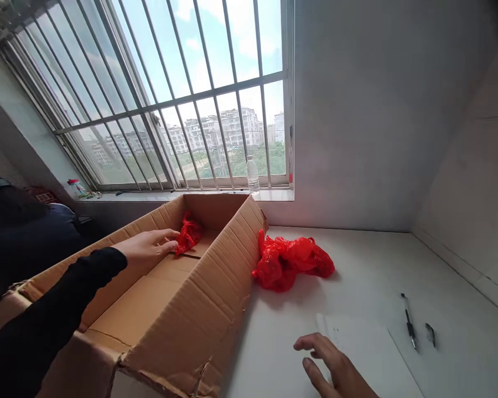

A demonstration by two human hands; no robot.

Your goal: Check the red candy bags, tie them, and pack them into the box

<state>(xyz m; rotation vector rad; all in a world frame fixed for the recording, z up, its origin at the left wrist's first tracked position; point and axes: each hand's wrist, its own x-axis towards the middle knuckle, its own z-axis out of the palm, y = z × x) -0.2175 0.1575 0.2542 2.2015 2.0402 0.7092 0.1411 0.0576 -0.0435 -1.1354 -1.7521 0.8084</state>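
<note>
The left hand (147,247), at the end of a black sleeve (62,312), reaches into a long brown cardboard box (207,287); its fingertips are right at the near edge of a small red bag (191,232), which sits in the box just ahead of the hand, toward the far end; the fingers are stretched out, a little bent, and I cannot tell if they pinch the bag or only touch it; this bag is bright red, thin and shiny, all bunched up, with lots of wrinkles and a pointy bit sticking up at the top; the box has worn, bumpy edges and creases down its sides; the right hand (334,365) is out past the box, low over the white table (365,276), with its thumb and fingers apart and nothing in them; ahead of the right hand, close against the box, lies a bigger red bag (292,262), crumpled into a soft heap, see-through in spots; beside the right hand is a white paper (369,345); farther to its right lie a black and clear pen (409,323) and a small dark thing (430,334).
</note>
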